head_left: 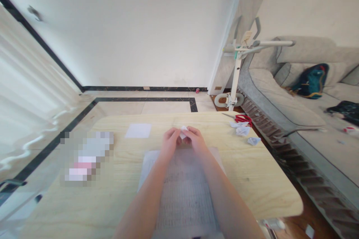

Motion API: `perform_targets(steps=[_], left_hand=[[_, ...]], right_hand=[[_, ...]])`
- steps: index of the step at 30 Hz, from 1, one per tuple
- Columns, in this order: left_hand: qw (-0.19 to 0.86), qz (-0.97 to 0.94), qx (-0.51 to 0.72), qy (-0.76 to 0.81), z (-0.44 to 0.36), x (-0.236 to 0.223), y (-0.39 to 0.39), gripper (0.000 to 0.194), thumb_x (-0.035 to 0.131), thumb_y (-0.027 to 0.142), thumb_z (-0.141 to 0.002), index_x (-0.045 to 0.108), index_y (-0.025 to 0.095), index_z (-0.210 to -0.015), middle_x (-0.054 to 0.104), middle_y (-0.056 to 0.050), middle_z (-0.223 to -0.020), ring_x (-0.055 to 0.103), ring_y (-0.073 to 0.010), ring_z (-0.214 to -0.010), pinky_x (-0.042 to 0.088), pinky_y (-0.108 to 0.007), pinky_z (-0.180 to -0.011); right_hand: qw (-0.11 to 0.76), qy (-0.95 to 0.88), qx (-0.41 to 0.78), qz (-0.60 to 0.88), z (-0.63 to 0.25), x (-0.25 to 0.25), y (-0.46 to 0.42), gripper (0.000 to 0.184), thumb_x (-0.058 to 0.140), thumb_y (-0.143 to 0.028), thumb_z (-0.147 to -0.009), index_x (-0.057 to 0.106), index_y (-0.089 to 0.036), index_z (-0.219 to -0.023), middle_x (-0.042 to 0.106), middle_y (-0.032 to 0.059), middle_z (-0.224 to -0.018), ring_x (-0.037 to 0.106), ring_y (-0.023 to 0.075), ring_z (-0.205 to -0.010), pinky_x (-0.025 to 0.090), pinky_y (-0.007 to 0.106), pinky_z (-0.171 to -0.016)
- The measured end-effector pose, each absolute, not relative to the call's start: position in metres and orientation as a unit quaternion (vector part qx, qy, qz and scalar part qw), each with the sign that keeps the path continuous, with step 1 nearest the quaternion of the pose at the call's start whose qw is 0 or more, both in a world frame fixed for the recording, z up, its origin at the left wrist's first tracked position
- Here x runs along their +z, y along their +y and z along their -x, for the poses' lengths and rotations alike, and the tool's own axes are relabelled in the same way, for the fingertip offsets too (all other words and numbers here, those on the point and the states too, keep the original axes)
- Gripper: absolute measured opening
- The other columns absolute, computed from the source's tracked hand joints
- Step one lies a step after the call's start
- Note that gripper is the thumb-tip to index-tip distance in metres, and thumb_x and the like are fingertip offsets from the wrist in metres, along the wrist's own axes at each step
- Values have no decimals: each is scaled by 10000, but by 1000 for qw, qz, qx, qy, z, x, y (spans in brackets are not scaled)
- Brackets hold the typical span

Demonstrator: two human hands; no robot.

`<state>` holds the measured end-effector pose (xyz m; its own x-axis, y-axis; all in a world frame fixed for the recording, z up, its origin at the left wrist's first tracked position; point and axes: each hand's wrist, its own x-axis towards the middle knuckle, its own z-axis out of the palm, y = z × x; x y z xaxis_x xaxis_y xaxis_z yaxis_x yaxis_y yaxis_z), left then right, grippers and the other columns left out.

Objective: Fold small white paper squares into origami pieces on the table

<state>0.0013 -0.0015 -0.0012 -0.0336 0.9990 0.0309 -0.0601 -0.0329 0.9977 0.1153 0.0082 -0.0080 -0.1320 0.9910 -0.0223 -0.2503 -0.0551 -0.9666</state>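
Observation:
My left hand (171,139) and my right hand (195,137) meet over the far middle of the wooden table. Between their fingertips they both pinch a small crumpled piece of white paper (183,131), partly hidden by the fingers. Below my forearms lies a large printed sheet (185,194), its text too blurred to read. A flat white square of paper (138,130) rests to the left of my hands. Off to the right are several crumpled papers (242,130), close to red-handled scissors (242,120).
A pixelated pale and pink object (89,153) sits on the table's left side. Past the rounded right edge of the table (269,190) stands a grey sofa (291,108) with a dark teal bag (312,80). White exercise equipment (236,74) rises behind the far right corner.

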Motion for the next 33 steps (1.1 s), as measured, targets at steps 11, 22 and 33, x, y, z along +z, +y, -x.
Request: perform_targets(steps=[11,22,33], left_hand=[[512,-438,565,476,2,-7,1,274,519,322,-723,486,173,-496,427,37,-424,415,-90,-426,326,-221,-446],[522,-456,542,475,1,-6,1,272,534,369,-737,523,167,-555,454,34,-440,442,-92,-434,345,-217,-460],[481,-442,569,499,1,-4,3,407,394,411,-798,459,183,-467,465,-3,-428,430,-109,-409,352,-243,-442]], right_hand=[[525,-475,582,400,-117,-8,8,354,593,-393,-709,429,-181,-478,431,-46,-431,345,73,-404,238,224,-419],[536,-468,574,406,-118,-10,9,314,556,-376,-723,479,-176,-494,448,-33,-441,365,82,-417,257,225,-422],[553,-486,517,437,-119,-7,9,252,526,-322,-721,488,-183,-514,464,-34,-461,379,87,-434,268,225,-432]])
